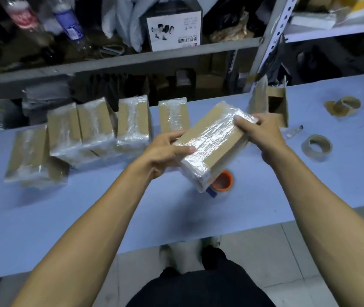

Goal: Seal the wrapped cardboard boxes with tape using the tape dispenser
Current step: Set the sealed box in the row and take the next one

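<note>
Box (212, 142) tilted above table (88, 213), gripped between left hand (165, 151) and right hand (263, 134).

Two bare forearms run up from the bottom corners, with no sleeves, watch, bracelets or rings on them. The left hand (165, 151) and right hand (263, 134) wear no gloves; fingernails are short and plain. Below the counter's near edge, the person wears black clothing (201, 286) over the lap, loose and matte, without visible print or logo. One pale, blurred shoe (176, 253) shows on the floor beneath.
</note>
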Available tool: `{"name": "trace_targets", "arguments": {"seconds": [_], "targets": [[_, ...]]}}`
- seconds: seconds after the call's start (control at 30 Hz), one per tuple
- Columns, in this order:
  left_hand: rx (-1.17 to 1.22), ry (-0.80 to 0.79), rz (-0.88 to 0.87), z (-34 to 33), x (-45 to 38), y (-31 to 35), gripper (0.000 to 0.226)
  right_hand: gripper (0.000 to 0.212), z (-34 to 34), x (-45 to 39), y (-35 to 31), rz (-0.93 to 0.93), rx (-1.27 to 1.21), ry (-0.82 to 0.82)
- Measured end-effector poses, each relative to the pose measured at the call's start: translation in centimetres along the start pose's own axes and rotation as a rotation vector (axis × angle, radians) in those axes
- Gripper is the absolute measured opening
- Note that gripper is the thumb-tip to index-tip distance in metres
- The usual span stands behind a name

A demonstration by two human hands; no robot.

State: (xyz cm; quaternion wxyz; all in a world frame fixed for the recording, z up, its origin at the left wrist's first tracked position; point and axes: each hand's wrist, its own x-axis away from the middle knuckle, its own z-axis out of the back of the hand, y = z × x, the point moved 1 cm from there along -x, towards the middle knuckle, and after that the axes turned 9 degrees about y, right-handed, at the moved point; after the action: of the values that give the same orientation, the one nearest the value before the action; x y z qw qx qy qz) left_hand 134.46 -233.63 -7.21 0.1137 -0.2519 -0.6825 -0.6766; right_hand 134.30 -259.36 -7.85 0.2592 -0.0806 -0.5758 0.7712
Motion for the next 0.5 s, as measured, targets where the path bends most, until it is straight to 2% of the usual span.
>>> {"name": "trace_targets", "arguments": {"seconds": [0.1,0.17,0.23,0.37,0.5], "targets": [[0.055,0.298,-0.031,3.2,1.6,-2.0,0.073,0.041,-2.4,3.6,1.2,-0.024,-0.02,0.033],[0.16,0.462,-0.096,4.9,2.5,-3.6,0.064,0.04,-4.2,6.2,2.1,-0.05,-0.045,0.082],[0.22,0.482,-0.142,5.8,3.4,-5.7,0.051,0.04,-5.9,8.9,3.2,-0.07,-0.021,0.14],[0.102,0.487,-0.136,8.0,3.9,-9.9,0.077,0.04,-8.5,13.0,6.3,-0.152,0.01,0.09],[0.063,0.467,-0.062,10.5,3.0,-13.3,0.082,0.039,-10.4,14.2,9.0,-0.119,0.166,-0.011]]}}
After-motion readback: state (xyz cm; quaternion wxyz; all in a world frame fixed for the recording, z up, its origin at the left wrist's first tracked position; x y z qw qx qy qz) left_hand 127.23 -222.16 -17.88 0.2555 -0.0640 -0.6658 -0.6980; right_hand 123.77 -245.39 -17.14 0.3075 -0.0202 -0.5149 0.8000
